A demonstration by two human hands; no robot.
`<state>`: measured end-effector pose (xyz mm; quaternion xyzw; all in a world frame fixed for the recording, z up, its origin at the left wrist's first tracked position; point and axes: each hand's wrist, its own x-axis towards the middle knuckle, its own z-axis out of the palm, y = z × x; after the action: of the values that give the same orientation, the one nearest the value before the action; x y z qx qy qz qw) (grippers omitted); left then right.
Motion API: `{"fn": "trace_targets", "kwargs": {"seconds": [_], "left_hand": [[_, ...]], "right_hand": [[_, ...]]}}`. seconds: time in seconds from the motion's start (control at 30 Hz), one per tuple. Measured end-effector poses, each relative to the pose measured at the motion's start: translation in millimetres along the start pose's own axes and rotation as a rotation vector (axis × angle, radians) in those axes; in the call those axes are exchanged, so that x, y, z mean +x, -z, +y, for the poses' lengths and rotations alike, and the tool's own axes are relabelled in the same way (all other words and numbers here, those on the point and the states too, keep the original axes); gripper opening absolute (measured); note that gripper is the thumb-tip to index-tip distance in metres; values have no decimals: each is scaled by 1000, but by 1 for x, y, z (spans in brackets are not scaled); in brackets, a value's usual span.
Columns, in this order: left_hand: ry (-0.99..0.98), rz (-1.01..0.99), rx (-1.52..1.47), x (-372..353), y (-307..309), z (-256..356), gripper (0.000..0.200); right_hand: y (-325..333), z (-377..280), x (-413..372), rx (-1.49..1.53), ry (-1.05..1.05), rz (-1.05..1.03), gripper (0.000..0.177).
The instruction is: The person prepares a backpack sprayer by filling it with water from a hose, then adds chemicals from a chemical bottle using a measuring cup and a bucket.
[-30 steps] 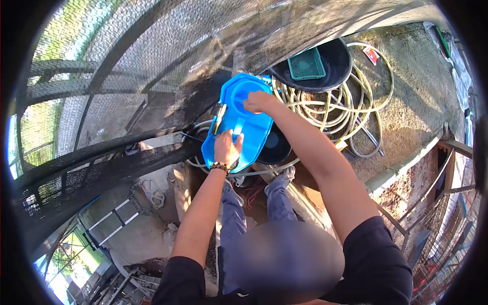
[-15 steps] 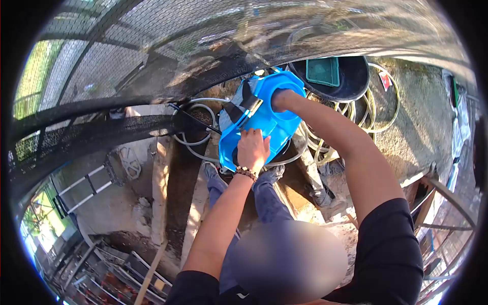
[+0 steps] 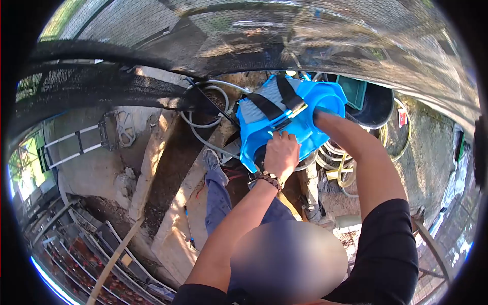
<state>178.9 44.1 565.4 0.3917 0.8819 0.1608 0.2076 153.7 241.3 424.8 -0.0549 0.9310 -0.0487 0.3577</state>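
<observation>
A blue plastic backpack sprayer tank lies in front of me, tilted, with a grey padded back panel and black straps on its left side. My left hand, with a beaded bracelet at the wrist, has its fingers curled over the tank's near edge. My right hand reaches into the round opening at the tank's right end. Its fingers are hidden inside, so what they touch cannot be seen.
A black tub with a green tray stands at the back right, near coiled pale hose. Mesh netting hangs ahead. Concrete ledges and a folding ladder are on the left.
The view has shifted, and the tank sits farther right in it, showing more of its grey panel and straps. Both hands stay at the tank, the right one still in the opening.
</observation>
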Motion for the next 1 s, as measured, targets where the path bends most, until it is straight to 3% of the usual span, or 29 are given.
{"fn": "trace_targets", "kwargs": {"seconds": [0.7,1.0], "left_hand": [[-3,28,5,1,-2,-3,26],[8,1,-4,7,5,-7,28]], "right_hand": [[-6,26,-7,-47,-49,47,32],[22,42,12,-37,-133,71,33]]}}
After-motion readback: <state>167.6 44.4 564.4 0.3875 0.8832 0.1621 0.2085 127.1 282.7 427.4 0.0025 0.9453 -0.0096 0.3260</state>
